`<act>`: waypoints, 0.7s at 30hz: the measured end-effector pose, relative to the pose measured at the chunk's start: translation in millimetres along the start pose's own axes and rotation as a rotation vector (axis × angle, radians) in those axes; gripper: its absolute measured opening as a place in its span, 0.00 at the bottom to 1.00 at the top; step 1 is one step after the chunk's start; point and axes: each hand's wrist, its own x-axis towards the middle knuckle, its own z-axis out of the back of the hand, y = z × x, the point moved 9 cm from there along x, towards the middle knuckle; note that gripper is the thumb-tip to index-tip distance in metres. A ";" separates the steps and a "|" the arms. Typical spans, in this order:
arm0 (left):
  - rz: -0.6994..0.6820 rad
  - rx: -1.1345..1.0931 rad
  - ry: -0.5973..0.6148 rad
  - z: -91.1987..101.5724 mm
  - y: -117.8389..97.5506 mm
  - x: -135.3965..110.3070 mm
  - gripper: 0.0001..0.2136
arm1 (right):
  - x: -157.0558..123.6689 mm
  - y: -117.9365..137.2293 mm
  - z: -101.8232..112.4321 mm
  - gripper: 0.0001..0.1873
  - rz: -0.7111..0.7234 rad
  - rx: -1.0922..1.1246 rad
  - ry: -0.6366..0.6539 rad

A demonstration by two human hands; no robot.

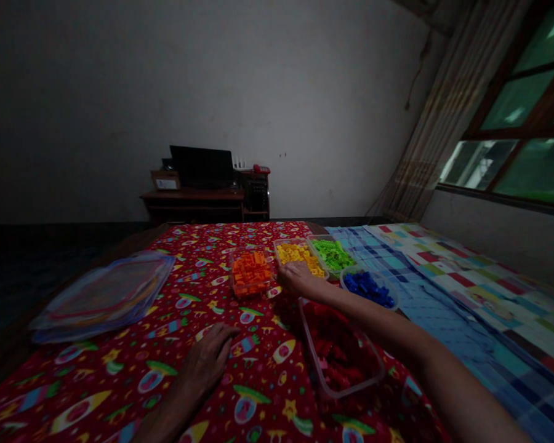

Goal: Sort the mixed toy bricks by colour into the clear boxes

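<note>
Head view: my right hand (296, 278) reaches the near rim of the yellow brick tub (286, 241), just beside the orange brick tub (232, 274); its fingers are curled, and I cannot tell whether they pinch anything. My left hand (211, 359) lies released, flat on the red cloth (120, 381). Best, I judge, to keep my forearm lifted off the red brick tub (351, 387) (it crosses above). No writing is legible.

Your surface (124, 245) carries a red rocket-print cloth (258, 394) beside a blue checked cloth (425, 289). On them: stacked lids (104, 295) at left; orange tub (252, 274), yellow tub (300, 253), green tub (333, 253), blue tub (368, 288), red tub (339, 357).
</note>
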 end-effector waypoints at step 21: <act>-0.013 0.047 0.004 -8.7 13.9 -3.3 0.13 | -6.3 1.3 -35.3 0.09 0.127 -0.029 0.097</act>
